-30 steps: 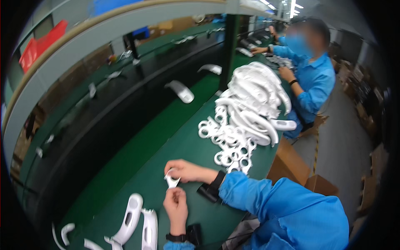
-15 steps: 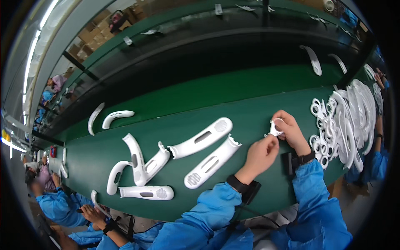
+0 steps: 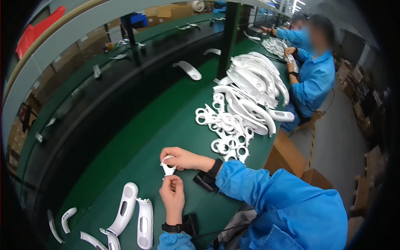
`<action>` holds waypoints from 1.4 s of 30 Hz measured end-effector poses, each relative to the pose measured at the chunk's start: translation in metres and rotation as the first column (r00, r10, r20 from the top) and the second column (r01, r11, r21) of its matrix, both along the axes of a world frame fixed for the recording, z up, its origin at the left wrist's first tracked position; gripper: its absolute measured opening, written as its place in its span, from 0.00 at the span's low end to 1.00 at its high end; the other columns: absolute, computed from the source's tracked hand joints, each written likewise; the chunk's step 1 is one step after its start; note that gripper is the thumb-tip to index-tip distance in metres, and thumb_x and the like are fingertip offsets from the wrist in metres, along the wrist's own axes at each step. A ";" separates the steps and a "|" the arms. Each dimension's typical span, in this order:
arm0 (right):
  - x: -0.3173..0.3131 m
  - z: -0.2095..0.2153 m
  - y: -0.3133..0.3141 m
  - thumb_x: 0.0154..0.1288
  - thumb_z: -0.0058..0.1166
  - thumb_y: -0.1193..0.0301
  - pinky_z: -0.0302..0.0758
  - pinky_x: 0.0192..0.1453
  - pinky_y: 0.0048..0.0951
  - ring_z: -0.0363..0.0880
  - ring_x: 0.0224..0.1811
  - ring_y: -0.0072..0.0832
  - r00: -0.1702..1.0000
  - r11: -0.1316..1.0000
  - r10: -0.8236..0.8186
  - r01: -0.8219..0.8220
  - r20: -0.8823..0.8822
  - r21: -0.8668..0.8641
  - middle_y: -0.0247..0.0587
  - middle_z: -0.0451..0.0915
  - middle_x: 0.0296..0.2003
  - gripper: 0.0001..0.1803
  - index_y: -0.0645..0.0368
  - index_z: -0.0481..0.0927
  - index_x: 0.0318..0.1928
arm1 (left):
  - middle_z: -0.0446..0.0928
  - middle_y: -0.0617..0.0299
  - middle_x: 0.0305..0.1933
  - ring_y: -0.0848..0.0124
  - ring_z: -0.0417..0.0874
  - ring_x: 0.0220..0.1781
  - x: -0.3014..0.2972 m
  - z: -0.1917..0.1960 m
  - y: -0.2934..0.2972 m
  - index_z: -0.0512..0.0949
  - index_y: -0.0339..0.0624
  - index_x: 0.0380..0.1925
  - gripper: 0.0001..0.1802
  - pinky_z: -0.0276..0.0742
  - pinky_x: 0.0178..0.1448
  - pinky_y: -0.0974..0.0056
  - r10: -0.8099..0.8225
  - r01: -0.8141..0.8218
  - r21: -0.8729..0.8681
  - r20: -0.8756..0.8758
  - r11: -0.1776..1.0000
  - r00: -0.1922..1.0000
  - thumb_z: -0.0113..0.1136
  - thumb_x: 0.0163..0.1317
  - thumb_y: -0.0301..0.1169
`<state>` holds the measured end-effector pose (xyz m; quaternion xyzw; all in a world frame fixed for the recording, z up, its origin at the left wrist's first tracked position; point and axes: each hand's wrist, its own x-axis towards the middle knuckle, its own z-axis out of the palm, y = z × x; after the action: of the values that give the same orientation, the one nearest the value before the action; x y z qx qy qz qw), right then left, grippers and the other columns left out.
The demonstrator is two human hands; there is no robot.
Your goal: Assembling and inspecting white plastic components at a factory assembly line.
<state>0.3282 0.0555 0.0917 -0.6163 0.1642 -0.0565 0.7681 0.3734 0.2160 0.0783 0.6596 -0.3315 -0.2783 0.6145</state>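
My right hand (image 3: 182, 159) is closed around the ring end of a small white plastic ring-shaped part (image 3: 168, 169). At that part's narrow lower end, the fingertips of my left hand (image 3: 172, 192) are pinched together on it. Both hands are above the green work surface (image 3: 104, 208). Left of my left hand lie a long white curved shell with an oval slot (image 3: 125, 208) and another slotted white shell (image 3: 145, 225). Several similar ring parts (image 3: 230, 143) are heaped beyond my right forearm.
A large pile of white curved shells (image 3: 254, 83) stands beyond the ring parts. A co-worker in blue (image 3: 312, 79) sits on the far right, hands on a white piece. Cardboard boxes (image 3: 287, 154) stand below the table edge. A dark post (image 3: 228, 46) rises beside the pile.
The whole view has swung to the right, so the heaps and the co-worker show more fully. Both my hands still hold the same ring part.
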 end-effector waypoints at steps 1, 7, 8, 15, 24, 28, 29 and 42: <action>-0.001 -0.001 -0.004 0.64 0.48 0.71 0.53 0.16 0.15 0.59 0.16 0.10 1.000 1.000 -0.017 0.017 0.014 0.001 0.26 0.71 0.26 0.05 0.56 0.73 0.40 | 0.69 0.70 0.25 0.84 0.67 0.25 -0.002 0.001 -0.005 0.71 0.39 0.31 0.02 0.62 0.29 0.77 -0.032 0.032 -0.008 -0.019 0.999 0.999 0.54 0.62 0.23; 0.015 -0.016 -0.009 0.55 0.48 0.77 0.56 0.14 0.17 0.63 0.17 0.16 0.976 0.971 -0.183 0.160 0.119 0.177 0.33 0.72 0.26 0.10 0.58 0.73 0.39 | 0.67 0.71 0.25 0.82 0.66 0.25 -0.010 0.012 0.006 0.74 0.36 0.49 0.17 0.62 0.30 0.76 -0.221 0.224 -0.125 0.038 0.967 0.975 0.57 0.58 0.22; 0.020 -0.013 -0.008 0.55 0.45 0.76 0.56 0.14 0.18 0.63 0.17 0.18 0.948 0.976 -0.163 0.195 0.274 -0.092 0.36 0.71 0.25 0.10 0.59 0.73 0.40 | 0.66 0.71 0.25 0.82 0.66 0.25 -0.007 0.012 0.007 0.73 0.37 0.52 0.20 0.63 0.30 0.75 -0.267 0.272 -0.057 0.084 0.961 0.960 0.57 0.58 0.23; 0.003 -0.011 -0.031 0.64 0.46 0.74 0.52 0.14 0.16 0.55 0.14 0.11 0.941 0.953 -0.302 0.292 0.153 0.084 0.26 0.64 0.20 0.03 0.57 0.71 0.37 | 0.69 0.65 0.14 0.78 0.66 0.18 -0.010 0.051 0.014 0.71 0.37 0.13 0.22 0.60 0.23 0.68 -0.259 0.266 -0.125 0.075 0.956 0.963 0.52 0.66 0.35; 0.018 -0.014 -0.019 0.64 0.48 0.73 0.56 0.17 0.17 0.58 0.17 0.11 0.968 0.979 -0.199 0.191 0.155 0.066 0.26 0.65 0.19 0.04 0.59 0.72 0.38 | 0.69 0.67 0.11 0.78 0.65 0.16 0.106 0.185 0.095 0.73 0.40 0.09 0.29 0.60 0.24 0.70 -0.001 -0.133 0.382 0.333 0.914 0.943 0.49 0.68 0.44; 0.021 -0.010 -0.012 0.64 0.48 0.73 0.56 0.17 0.16 0.58 0.17 0.11 0.967 0.985 -0.172 0.165 0.187 0.056 0.26 0.65 0.20 0.04 0.59 0.72 0.38 | 0.61 0.67 0.08 0.72 0.66 0.16 0.174 0.169 0.132 0.60 0.47 0.06 0.31 0.59 0.28 0.68 0.132 -0.156 0.199 0.129 0.968 0.983 0.45 0.70 0.44; 0.020 -0.009 -0.012 0.64 0.47 0.73 0.55 0.17 0.16 0.58 0.17 0.11 0.969 0.985 -0.174 0.168 0.175 0.046 0.26 0.65 0.20 0.04 0.59 0.72 0.38 | 0.56 0.69 0.08 0.72 0.66 0.15 0.179 0.167 0.135 0.60 0.48 0.07 0.35 0.57 0.28 0.66 0.047 -0.040 0.089 -0.080 0.995 0.996 0.42 0.67 0.58; 0.014 -0.013 -0.023 0.64 0.47 0.73 0.54 0.16 0.16 0.57 0.16 0.10 0.975 0.986 -0.166 0.165 0.145 0.025 0.23 0.64 0.19 0.03 0.58 0.72 0.37 | 0.58 0.69 0.10 0.69 0.71 0.11 0.018 0.160 0.079 0.62 0.44 0.10 0.50 0.57 0.22 0.64 -0.963 0.500 -0.827 -0.180 0.258 0.199 0.33 0.32 0.87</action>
<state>0.3421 0.0325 0.0792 -0.5899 0.1584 -0.1644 0.7745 0.3918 0.2950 0.2381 -0.0041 -0.4418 -0.6483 0.6200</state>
